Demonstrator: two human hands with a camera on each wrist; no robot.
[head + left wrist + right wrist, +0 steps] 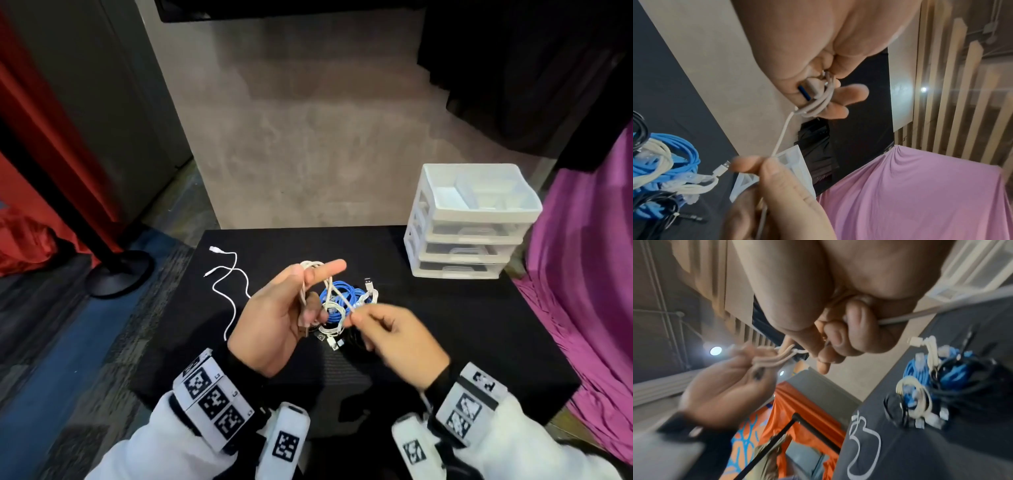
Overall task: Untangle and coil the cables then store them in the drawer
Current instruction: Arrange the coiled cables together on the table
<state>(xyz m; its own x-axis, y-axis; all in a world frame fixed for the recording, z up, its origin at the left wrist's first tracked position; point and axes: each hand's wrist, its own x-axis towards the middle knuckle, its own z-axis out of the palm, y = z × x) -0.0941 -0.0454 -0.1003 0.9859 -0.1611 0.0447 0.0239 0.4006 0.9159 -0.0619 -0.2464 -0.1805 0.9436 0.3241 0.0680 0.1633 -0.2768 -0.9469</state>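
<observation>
My left hand [301, 301] is raised above the black table [445, 325], with several loops of a cream cable [313, 265] wound around its fingers; the index finger points out straight. In the left wrist view the loops [818, 104] sit on the fingers. My right hand [383, 329] pinches the same cable's free strand [337, 294] between thumb and forefinger and holds it taut. Below lies a tangled pile of blue cable [342, 294], cream and black cables [953, 386]. A thin white cable [233, 291] lies loose at the table's left. The white drawer unit [469, 222] stands at the back right.
A purple cloth [589, 274] hangs at the table's right edge. A black stand base [120, 270] sits on the floor at the left, next to a red panel. The wall lies behind the table.
</observation>
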